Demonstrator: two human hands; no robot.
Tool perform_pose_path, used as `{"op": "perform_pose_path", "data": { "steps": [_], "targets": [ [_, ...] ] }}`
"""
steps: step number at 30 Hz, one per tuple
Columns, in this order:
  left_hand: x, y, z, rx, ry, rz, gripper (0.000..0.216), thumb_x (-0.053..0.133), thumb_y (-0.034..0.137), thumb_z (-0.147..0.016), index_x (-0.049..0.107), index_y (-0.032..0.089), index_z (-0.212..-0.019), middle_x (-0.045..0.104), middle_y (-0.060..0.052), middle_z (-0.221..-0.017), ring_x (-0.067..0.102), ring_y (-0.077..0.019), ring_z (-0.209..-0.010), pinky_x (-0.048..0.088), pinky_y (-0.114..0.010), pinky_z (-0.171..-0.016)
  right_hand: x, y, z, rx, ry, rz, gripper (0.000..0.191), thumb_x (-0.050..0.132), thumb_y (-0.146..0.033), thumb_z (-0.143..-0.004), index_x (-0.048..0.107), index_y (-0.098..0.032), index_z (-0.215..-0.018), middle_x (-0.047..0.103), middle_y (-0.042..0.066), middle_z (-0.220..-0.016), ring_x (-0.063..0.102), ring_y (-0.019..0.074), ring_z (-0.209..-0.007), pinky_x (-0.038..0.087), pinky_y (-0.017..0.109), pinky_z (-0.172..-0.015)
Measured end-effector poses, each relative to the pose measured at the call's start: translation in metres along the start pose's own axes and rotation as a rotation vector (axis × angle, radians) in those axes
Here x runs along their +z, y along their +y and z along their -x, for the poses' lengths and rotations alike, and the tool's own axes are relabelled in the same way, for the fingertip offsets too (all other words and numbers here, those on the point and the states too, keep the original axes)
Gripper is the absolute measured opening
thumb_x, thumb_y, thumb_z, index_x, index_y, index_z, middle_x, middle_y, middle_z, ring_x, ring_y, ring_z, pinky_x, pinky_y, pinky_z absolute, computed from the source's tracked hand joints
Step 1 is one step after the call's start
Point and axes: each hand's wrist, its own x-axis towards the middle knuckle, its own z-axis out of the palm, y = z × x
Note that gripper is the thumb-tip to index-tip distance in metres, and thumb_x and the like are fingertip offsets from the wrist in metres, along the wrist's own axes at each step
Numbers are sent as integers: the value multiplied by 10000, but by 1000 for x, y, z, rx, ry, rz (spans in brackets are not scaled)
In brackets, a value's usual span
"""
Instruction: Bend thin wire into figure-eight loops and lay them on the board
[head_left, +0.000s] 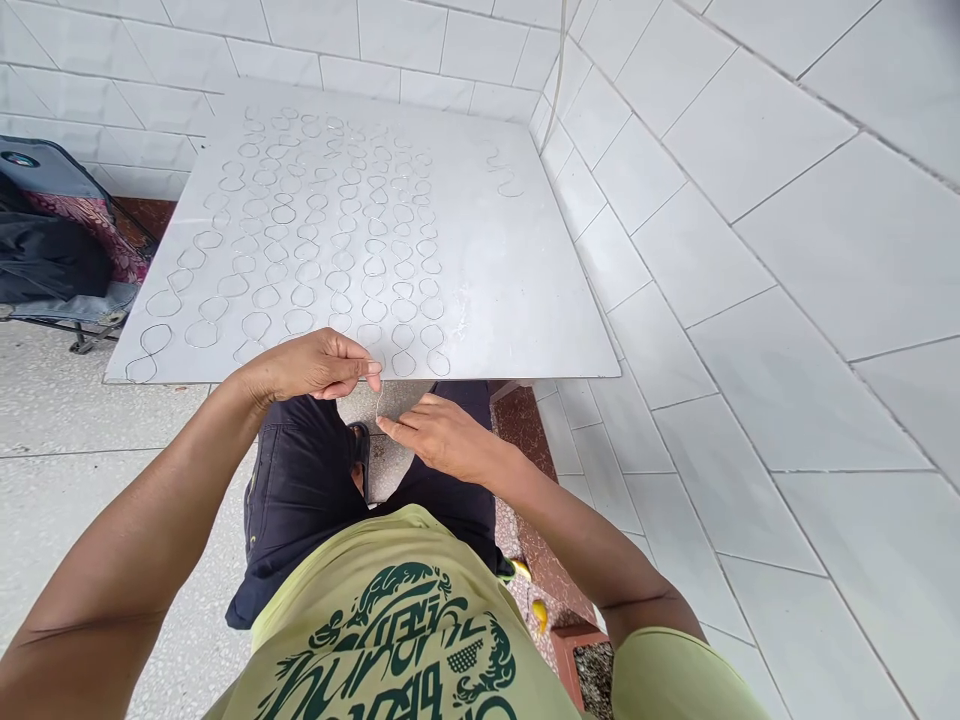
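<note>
A short, thin piece of wire (379,400) runs between my two hands, just off the near edge of the white board (525,300). My left hand (319,365) pinches its upper end between thumb and fingers. At the lower end, my right hand (439,435) has its thumb and index finger closed on the wire. Several figure-eight wire loops (405,350) lie in rows over the left and middle of the board. Two wavy wire pieces (510,180) rest apart from them at the far right.
White tiled walls (750,250) border the board at the back and right. A folding chair (112,240) with a dark bag (52,255) on it stands at the left. My legs (292,470) are under the near edge. A cable (556,85) hangs in the corner.
</note>
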Motion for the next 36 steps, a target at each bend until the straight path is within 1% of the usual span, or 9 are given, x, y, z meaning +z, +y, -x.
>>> {"op": "perform_pose_path", "data": {
  "steps": [9, 12, 14, 17, 20, 22, 27, 30, 36],
  "targets": [
    [4, -3, 0, 33, 44, 53, 328, 629, 470, -937, 780, 179, -931, 477, 40, -484, 358, -81, -426, 331, -218, -457, 13, 1, 0, 38, 22, -43, 426, 475, -55, -1028, 534, -97, -1447, 721, 77, -903, 611, 189, -753, 458, 347, -770],
    [3, -4, 1, 34, 39, 55, 315, 633, 463, -938, 785, 186, -936, 494, 36, -492, 383, -85, -437, 372, -220, -485, 3, 1, 3, 73, 134, -124, 377, 498, -241, -1083, 542, -115, -1435, 738, 108, -987, 656, 223, -898, 495, 399, -893],
    [2, -3, 3, 33, 33, 44, 321, 637, 470, -937, 792, 189, -941, 491, 34, -484, 392, -88, -437, 375, -220, -488, -8, 2, 7, 125, 226, -187, 417, 536, -345, -1071, 551, -130, -1429, 721, 158, -1176, 651, 267, -1103, 481, 465, -1022],
    [0, 0, 6, 30, 24, 21, 328, 650, 481, -927, 804, 192, -925, 467, 36, -463, 380, -89, -424, 360, -220, -475, -21, 2, 17, 333, 429, -320, 363, 547, -359, -1058, 612, -178, -1366, 658, 163, -1360, 600, 287, -1278, 458, 489, -1107],
    [-2, 1, 7, 34, 19, 30, 326, 651, 475, -929, 808, 190, -919, 450, 36, -453, 367, -89, -412, 336, -223, -458, -20, 2, 27, 653, 597, -608, 299, 546, -404, -1053, 684, -199, -1220, 739, 124, -1170, 708, 246, -1051, 556, 421, -948],
    [-2, 0, 7, 46, 24, 56, 323, 647, 465, -937, 808, 186, -915, 444, 37, -451, 357, -84, -405, 332, -225, -458, -12, 0, 31, 776, 565, -914, 334, 577, -476, -1028, 699, -188, -1147, 765, 92, -998, 728, 204, -826, 578, 359, -775],
    [-1, -7, 0, 91, 8, 143, 299, 671, 454, -937, 803, 186, -926, 443, 48, -451, 343, -71, -396, 354, -219, -475, 11, -16, 22, 693, 431, -1640, 443, 701, -545, -928, 684, -176, -1172, 763, 57, -886, 713, 170, -675, 566, 314, -653],
    [2, -8, -5, 85, 2, 165, 303, 678, 462, -936, 797, 184, -933, 466, 44, -468, 354, -72, -401, 353, -216, -467, 20, -24, 12, 691, 520, -1765, 435, 705, -563, -921, 702, -168, -1103, 773, 68, -895, 736, 180, -706, 586, 327, -680],
    [7, -4, -6, 89, 89, 181, 306, 684, 470, -934, 789, 182, -937, 473, 43, -482, 367, -76, -423, 337, -212, -454, 25, -26, 2, 748, 584, -1673, 569, 573, -675, -960, 728, -129, -1001, 787, 113, -860, 750, 200, -674, 581, 317, -628]
  ]
}}
